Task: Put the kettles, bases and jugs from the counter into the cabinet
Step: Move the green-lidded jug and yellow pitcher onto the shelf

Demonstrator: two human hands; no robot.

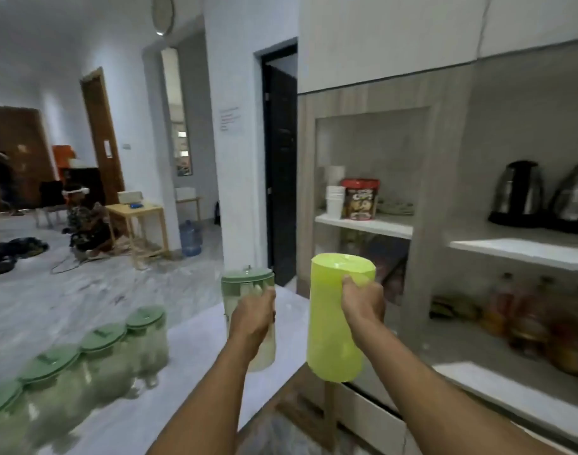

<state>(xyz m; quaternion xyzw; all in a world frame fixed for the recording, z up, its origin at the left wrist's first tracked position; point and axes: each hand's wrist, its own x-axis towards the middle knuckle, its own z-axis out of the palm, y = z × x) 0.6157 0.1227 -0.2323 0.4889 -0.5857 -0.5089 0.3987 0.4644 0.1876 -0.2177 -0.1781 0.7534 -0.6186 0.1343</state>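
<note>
My right hand [363, 302] grips a lime-green plastic jug [336, 326] by its far side and holds it upright in the air in front of the cabinet. My left hand [253, 318] is closed on a clear jug with a green lid [248, 284], lifted above the pale counter [195, 366]. Several more green-lidded jugs [116, 349] stand in a row on the counter at the lower left. Two steel kettles on black bases [517, 195] [573, 198] sit on a white cabinet shelf [517, 251] at the right.
A left niche shelf [363, 224] holds stacked white cups [334, 200] and a red-lidded cereal tub [359, 200]. Bottles [537, 320] stand on the lower right shelf. A dark doorway [281, 165] lies beyond the counter. People sit and stand in the room at the far left.
</note>
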